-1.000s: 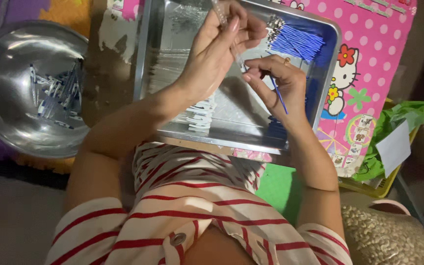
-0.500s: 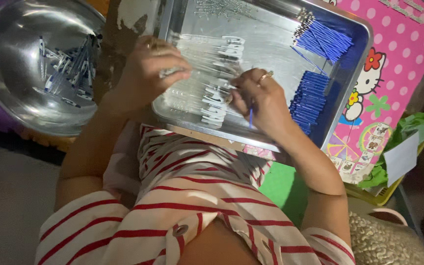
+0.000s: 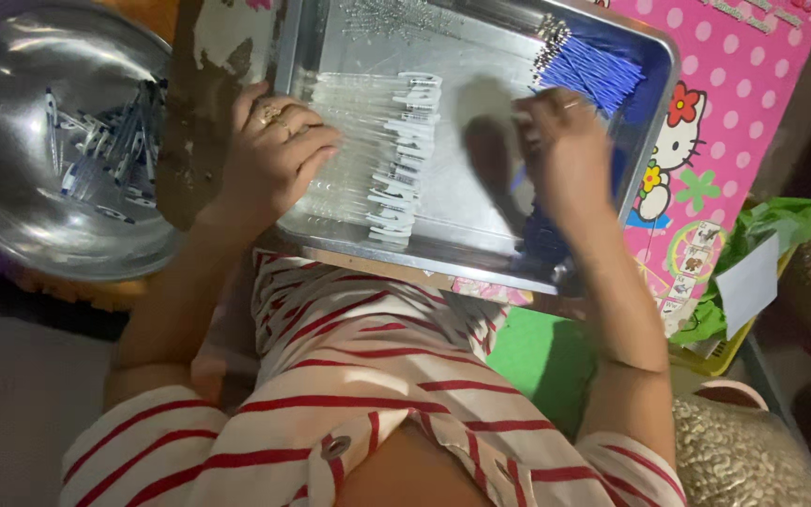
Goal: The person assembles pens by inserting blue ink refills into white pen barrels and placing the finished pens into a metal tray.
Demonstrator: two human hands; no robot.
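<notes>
My left hand (image 3: pixel 274 155) rests with bent fingers on the left end of a row of clear pen barrels (image 3: pixel 396 160) in a metal tray (image 3: pixel 466 268). Whether it grips one is hidden. My right hand (image 3: pixel 560 155) is blurred over the tray's right side. Its fingers point down between a bunch of blue refills (image 3: pixel 598 70) at the far corner and a darker blue pile (image 3: pixel 542 239) near the front rim. I cannot see anything held in it.
A large steel bowl (image 3: pixel 2 197) at the left holds several finished pens (image 3: pixel 105 141). A pink dotted mat (image 3: pixel 743 113) lies under the tray at the right. Green material and a white card (image 3: pixel 748 282) sit in a yellow basket further right.
My left hand has come from the bowl side onto the clear barrels. My right hand has moved right, from the tray's middle to the blue refills.
</notes>
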